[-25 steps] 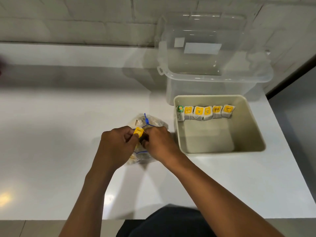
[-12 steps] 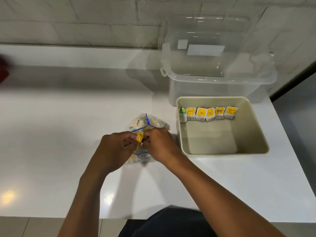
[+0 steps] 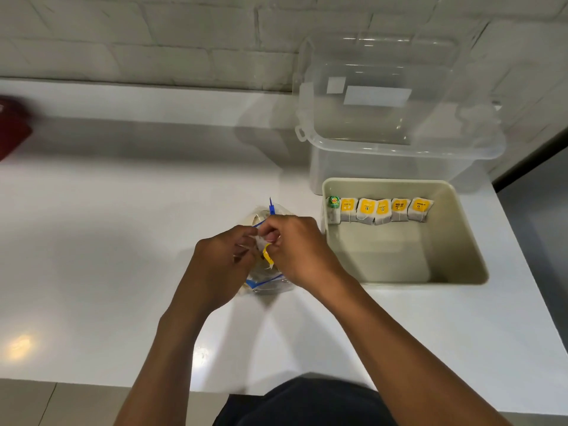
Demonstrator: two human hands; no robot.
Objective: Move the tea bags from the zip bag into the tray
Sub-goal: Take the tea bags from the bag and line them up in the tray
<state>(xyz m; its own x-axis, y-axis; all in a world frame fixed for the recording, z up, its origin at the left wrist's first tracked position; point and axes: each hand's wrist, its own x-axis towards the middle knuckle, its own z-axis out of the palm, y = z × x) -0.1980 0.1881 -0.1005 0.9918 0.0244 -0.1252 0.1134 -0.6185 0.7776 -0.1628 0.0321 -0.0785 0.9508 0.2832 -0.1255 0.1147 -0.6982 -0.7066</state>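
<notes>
The left hand [image 3: 222,256] and right hand [image 3: 295,250] met over the zip bag [image 3: 267,281], fingers of both curled, pinching a tea bag [image 3: 266,255] with a yellow tag between them at the bag's mouth. The clear zip bag, edged in blue, lay on the white table [image 3: 107,241] beneath the hands. At three o'clock from the hands sat the beige tray [image 3: 455,272], with a row of six tea bags [image 3: 381,209] leaning against its far wall. At twelve o'clock from the tray stood a clear lidded bin [image 3: 396,149], just beside it.
</notes>
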